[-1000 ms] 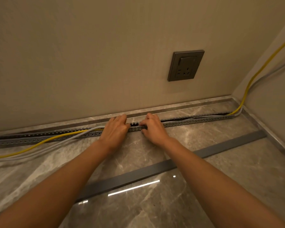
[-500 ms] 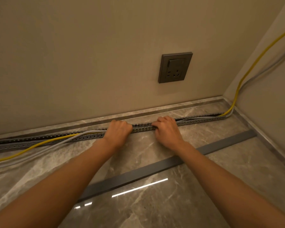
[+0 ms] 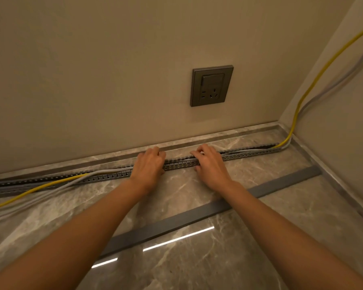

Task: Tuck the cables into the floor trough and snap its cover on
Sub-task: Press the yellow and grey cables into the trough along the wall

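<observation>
A grey slotted floor trough (image 3: 180, 163) runs along the foot of the wall. From the corner at the right, a yellow cable (image 3: 40, 188) and grey cables (image 3: 71, 181) lie inside it. Left of my left hand they spill out over its near side onto the floor. My left hand (image 3: 149, 166) sits on the trough where the cables leave it, fingers curled down over them. My right hand (image 3: 210, 164) curls over the trough a little further right, thumb on the near side. The flat grey cover strip (image 3: 197, 216) lies loose on the floor behind my forearms.
A dark wall socket (image 3: 211, 85) sits above the trough. At the right corner the cables climb the side wall (image 3: 302, 97). A marble skirting (image 3: 218, 137) lines the wall, and the floor is glossy marble tile (image 3: 260, 248).
My hands, close together a second ago, have slid apart along the trough, the right one further right. More bare trough shows between them.
</observation>
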